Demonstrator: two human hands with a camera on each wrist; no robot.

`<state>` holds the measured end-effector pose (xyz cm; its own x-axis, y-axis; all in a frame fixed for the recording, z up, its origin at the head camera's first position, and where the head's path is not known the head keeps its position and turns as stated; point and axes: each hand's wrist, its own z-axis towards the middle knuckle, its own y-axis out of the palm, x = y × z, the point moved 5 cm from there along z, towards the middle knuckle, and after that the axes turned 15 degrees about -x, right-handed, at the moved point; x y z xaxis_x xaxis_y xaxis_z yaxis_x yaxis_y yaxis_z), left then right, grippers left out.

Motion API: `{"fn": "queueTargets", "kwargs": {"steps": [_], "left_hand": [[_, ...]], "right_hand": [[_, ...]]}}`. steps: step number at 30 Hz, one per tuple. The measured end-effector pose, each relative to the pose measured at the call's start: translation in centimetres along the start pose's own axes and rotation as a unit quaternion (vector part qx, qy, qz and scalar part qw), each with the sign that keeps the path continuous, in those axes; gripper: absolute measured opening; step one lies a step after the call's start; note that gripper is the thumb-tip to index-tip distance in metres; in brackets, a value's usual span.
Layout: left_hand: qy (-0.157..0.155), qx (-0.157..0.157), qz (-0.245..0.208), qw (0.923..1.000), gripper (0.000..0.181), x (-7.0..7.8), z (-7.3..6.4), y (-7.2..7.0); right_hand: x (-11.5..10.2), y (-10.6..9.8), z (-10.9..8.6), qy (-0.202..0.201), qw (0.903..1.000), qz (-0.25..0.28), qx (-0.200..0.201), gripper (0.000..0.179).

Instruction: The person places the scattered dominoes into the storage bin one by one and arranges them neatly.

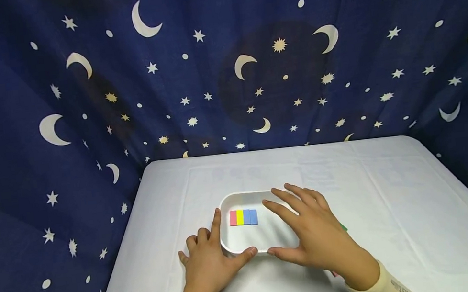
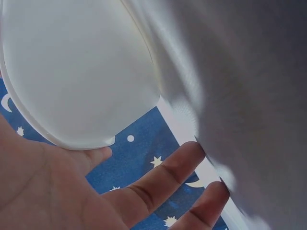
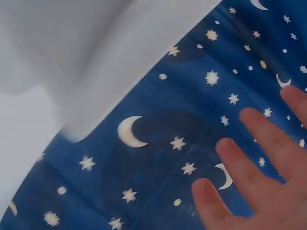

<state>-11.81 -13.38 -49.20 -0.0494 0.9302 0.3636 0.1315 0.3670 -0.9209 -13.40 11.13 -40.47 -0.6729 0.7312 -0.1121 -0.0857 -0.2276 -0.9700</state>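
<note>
A white rounded tray (image 1: 244, 239) lies on the table, with a row of small flat blocks on its floor: a pink block (image 1: 233, 218), a yellow block (image 1: 240, 217) and two blue blocks (image 1: 250, 217). Around the tray's left end lies my left hand (image 1: 209, 267), index finger along the side and thumb at the front rim. My right hand (image 1: 314, 228) spreads over the right end, its thumb tip right at the front rim and its fingers straight above the inside. In the left wrist view the tray (image 2: 76, 72) looms close against that hand.
Behind the right hand peek a green piece (image 1: 344, 227) and a pink piece (image 1: 334, 274), mostly hidden. A white cloth (image 1: 400, 194) covers the table. Dark blue curtains (image 1: 210, 91) with moons and stars stand behind and at both sides.
</note>
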Motion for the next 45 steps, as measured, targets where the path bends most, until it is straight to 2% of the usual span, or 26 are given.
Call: {"fn": "queueTargets", "kwargs": {"steps": [12,17,23,33,40,45], "left_hand": [[-0.006,-0.003,0.012,0.9999,0.133,-0.4,-0.5,0.5],[-0.008,-0.011,0.011,0.9998,0.133,-0.4,-0.7,0.8],[-0.011,-0.014,0.005,0.9998,0.133,-0.6,-0.7,0.8],[-0.003,-0.004,0.003,1.0000,0.132,-0.2,-0.6,0.5],[0.001,-0.005,-0.002,1.0000,0.130,-0.1,-0.3,0.5],[0.002,-0.005,-0.001,1.0000,0.132,0.0,0.1,0.3]], "right_hand": [[2.0,1.1,-5.9,0.064,0.9945,0.045,0.070,0.110],[3.1,1.8,-7.3,0.098,0.9914,0.047,0.074,0.115],[4.3,2.5,-8.0,0.142,0.9873,0.043,0.056,0.125],[5.7,2.7,-8.3,0.170,0.9832,0.052,0.042,0.129],[7.0,2.8,-8.4,0.169,0.9803,0.094,0.042,0.124],[8.4,2.7,-8.5,0.171,0.9743,0.136,0.053,0.109]]}}
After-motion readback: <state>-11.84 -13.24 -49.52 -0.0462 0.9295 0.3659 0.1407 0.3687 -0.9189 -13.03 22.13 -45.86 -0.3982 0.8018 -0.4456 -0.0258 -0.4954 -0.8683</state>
